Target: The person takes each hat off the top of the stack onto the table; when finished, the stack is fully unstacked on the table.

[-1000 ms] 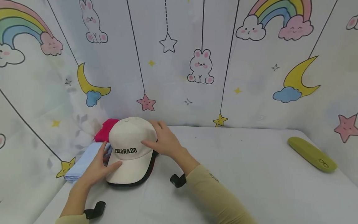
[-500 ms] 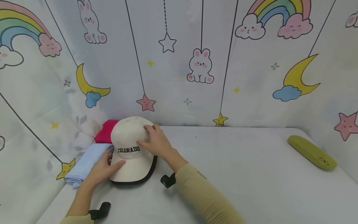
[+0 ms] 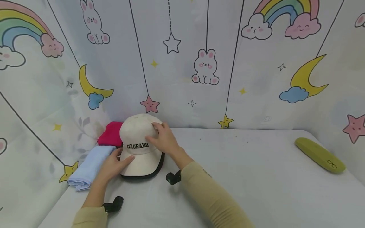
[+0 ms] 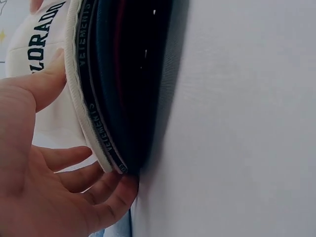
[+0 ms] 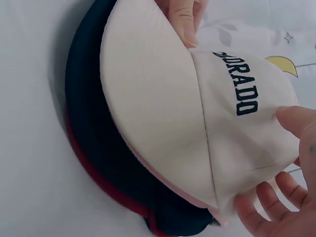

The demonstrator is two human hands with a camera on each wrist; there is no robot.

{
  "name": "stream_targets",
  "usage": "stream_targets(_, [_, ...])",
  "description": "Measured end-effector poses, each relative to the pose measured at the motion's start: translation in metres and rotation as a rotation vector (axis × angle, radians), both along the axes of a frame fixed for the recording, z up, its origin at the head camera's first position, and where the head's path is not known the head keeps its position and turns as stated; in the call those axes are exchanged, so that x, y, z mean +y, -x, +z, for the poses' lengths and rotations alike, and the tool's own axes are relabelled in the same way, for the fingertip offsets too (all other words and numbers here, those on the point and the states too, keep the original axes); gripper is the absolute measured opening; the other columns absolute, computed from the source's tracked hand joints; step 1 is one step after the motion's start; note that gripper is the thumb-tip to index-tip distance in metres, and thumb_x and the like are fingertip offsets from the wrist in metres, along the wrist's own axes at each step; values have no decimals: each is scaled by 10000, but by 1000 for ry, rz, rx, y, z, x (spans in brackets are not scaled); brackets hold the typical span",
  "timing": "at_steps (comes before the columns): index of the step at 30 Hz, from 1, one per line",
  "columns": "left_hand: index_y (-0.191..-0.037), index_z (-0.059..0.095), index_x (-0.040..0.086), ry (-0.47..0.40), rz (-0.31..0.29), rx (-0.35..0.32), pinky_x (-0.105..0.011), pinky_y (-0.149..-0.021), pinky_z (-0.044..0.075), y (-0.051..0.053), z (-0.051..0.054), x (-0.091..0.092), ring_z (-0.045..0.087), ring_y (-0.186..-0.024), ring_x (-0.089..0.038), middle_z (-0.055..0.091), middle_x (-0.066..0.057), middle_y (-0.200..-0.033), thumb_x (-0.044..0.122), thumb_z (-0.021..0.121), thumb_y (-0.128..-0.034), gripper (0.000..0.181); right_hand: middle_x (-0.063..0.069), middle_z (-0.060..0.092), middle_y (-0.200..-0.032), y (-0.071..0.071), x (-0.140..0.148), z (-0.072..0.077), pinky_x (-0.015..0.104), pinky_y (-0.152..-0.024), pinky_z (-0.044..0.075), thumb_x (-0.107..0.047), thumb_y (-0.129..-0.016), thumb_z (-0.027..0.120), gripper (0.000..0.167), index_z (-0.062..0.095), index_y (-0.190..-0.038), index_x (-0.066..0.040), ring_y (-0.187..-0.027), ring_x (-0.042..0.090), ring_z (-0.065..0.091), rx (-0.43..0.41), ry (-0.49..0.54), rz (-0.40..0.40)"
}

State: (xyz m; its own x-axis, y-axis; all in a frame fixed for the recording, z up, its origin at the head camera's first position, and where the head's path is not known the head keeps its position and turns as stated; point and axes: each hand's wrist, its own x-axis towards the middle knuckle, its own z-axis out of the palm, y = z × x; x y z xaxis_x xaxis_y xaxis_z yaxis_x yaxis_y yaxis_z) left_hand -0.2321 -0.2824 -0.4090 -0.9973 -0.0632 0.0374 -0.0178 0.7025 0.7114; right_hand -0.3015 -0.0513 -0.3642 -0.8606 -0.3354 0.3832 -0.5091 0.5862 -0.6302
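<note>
With my left hand [image 3: 112, 164] I grip the white cap [image 3: 139, 139] by its brim [image 3: 144, 165], my right hand [image 3: 165, 138] holding its crown [image 3: 137, 128], likely steadying it over the dark cap [image 5: 104, 158] beneath.

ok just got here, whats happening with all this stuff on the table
A person has both hands on a cream cap lettered COLORADO, with a dark, red-edged brim showing beneath it. The left hand holds the side of the cap's brim, while the right hand holds its crown. On the person's left are a folded light-blue cloth and a bright pink cloth. A green case lies toward the right end of the white table.
</note>
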Motion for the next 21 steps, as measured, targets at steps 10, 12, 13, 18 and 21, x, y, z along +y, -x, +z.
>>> stream_targets(10, [-1486,291,-151,-10,-11,10,-599,-1030,420,9,5,6,460,-1278,-512,408,-369,-1444,411,685,-958,867,100,505,-1266,4,-1,5,338,-901,512,-342,-932,731,608,523,-1461,-126,-1066,202,531,-12,56,10])
stream_targets(12, [-1483,275,-166,6,-12,12,-610,-1040,403,11,6,7,439,-1294,-526,396,-387,-1443,413,684,-958,882,95,506,-1244,4,0,5,326,-888,507,-327,-933,733,599,527,-1457,-120,-1045,193,524,-7,69,16])
stream_targets(13, [-1484,265,-171,8,-13,13,-614,-1041,399,12,7,7,431,-1298,-531,391,-392,-1442,407,685,-958,888,93,506,-1233,5,0,6,320,-883,504,-321,-933,734,597,529,-1455,-116,-1036,189,521,-3,74,20])
stream_targets(18, [-1509,228,-155,-11,-15,30,-605,-1063,385,13,10,8,404,-1328,-526,371,-383,-1460,360,699,-956,890,95,516,-1245,6,0,8,311,-910,497,-308,-936,734,598,524,-1460,-109,-1055,185,522,6,82,29])
stream_targets(21, [-1523,237,-127,-21,-3,46,-590,-1082,368,12,18,11,369,-1368,-513,345,-366,-1500,330,717,-947,878,111,517,-1297,5,0,12,334,-955,496,-301,-944,729,602,512,-1470,-107,-1110,203,534,-4,84,32])
